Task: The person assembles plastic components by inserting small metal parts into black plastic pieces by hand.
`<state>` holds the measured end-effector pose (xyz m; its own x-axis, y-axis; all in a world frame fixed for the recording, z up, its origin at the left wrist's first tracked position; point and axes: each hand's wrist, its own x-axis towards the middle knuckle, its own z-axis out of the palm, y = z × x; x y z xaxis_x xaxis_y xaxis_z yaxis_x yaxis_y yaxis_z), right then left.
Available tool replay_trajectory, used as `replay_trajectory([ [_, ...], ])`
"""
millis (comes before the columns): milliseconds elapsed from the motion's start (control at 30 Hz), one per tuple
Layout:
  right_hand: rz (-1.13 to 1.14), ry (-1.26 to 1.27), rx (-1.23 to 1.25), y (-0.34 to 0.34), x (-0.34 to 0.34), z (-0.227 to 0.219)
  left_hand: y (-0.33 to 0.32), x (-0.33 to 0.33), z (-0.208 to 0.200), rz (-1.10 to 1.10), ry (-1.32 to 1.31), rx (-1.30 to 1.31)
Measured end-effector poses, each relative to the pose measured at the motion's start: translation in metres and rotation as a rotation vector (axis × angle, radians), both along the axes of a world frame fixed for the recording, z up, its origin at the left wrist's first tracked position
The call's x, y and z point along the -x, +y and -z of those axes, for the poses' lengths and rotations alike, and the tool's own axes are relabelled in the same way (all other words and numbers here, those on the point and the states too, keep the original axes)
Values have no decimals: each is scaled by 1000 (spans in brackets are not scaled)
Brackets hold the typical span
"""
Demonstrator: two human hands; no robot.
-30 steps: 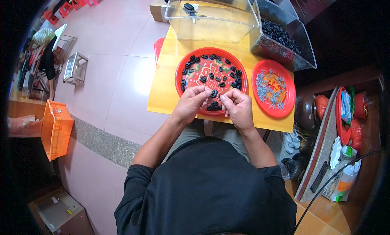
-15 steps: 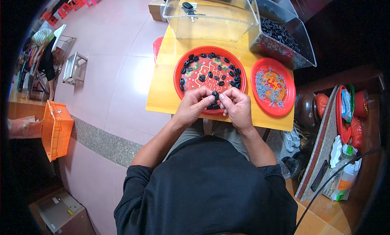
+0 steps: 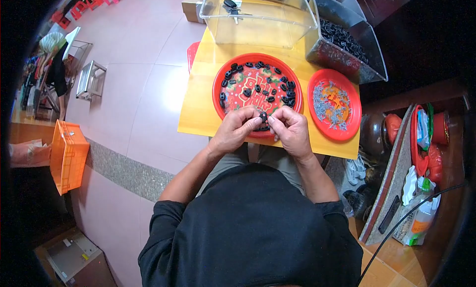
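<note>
Over the near rim of a round red tray (image 3: 217,96), my two hands meet at a small black plastic piece (image 3: 263,117), which resembles a cord lock with holes. My left hand (image 3: 237,129) pinches it between thumb and fingers from the left. From the right, the closed thumb and fingertips of my right hand (image 3: 292,131) press against the same piece; anything tiny between them is hidden. Several similar loose black pieces (image 3: 247,92) lie about the tray, many along its edge. Right of it, a smaller red plate (image 3: 355,124) bears a spread of tiny grey pieces (image 3: 323,107).
The trays rest on a yellow table (image 3: 196,113). At its back stand a clear plastic bin (image 3: 258,34) with keys (image 3: 231,8) and another bin (image 3: 342,63) full of black parts. An orange crate (image 3: 69,155) and a metal stool (image 3: 90,80) are left; a cable (image 3: 396,227) hangs right.
The whole view has shifted slightly. My hands stay together at the tray's near rim, and the black piece between my fingertips seems slightly turned.
</note>
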<state>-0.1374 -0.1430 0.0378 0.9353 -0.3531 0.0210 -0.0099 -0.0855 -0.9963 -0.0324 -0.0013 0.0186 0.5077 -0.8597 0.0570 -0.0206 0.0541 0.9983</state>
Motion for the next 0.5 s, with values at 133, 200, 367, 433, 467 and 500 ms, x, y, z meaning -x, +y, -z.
replay_trajectory([
  [133, -10, -3, 20, 2, 2, -3, 1, -5, 3, 31, -132, 47],
  [200, -56, -12, 70, 3, 3, -4, 4, -10, -4, 81, -147, 56],
  [367, -57, -7, -122, 10, 7, -10, 6, -11, -12, 143, -99, 83],
  [433, -67, -49, -190, 11, 7, -10, 5, -11, -11, 161, -26, 170],
  [467, -99, -95, -218, 11, 6, -11, 6, -10, -13, 160, -26, 170],
  [500, -130, -141, -247, 11, 7, -12, 7, -8, -17, 202, 38, 175],
])
